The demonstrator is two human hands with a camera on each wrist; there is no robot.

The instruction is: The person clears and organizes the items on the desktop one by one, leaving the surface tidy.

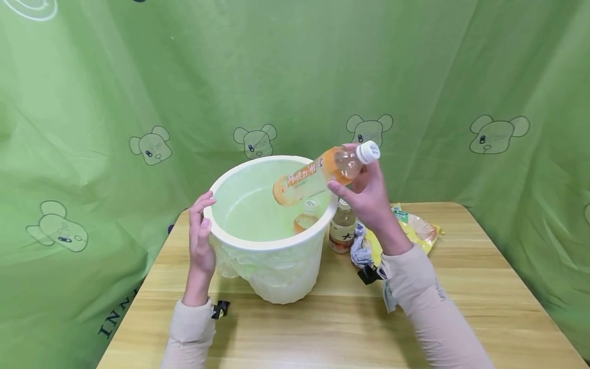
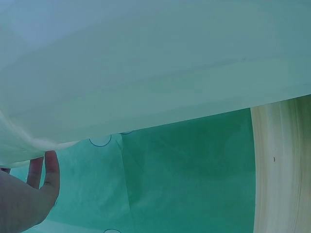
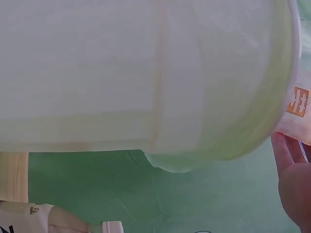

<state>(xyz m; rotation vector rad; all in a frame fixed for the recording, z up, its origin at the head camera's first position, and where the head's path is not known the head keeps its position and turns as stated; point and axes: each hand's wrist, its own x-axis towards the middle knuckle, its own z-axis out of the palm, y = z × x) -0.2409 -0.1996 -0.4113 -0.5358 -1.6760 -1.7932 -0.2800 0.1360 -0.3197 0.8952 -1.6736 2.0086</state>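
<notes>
Orange tea fills the clear plastic bottle with the white cap (image 1: 322,174) that the right hand (image 1: 369,197) grips near its shoulder, fingers and thumb curled around it. The bottle hangs tilted, base down, over the open mouth of the white plastic bucket (image 1: 258,243), cap pointing up and to the right. Straight fingers of the left hand (image 1: 201,233) press flat against the bucket's outer wall at its left rim, holding nothing; the left wrist view shows those fingertips (image 2: 48,167) against the pale wall. A thin translucent bag lines the bucket and spills over its side. Inside, a second small bottle of orange drink (image 1: 306,218) stands near the right wall. Just beside the bucket on the light wooden table (image 1: 484,292) stands a third bottle with a white cap and a pale label (image 1: 342,228), next to a yellow snack packet (image 1: 415,230) and crumpled wrapping. Green cloth printed with bear figures (image 1: 115,92) hangs behind.
</notes>
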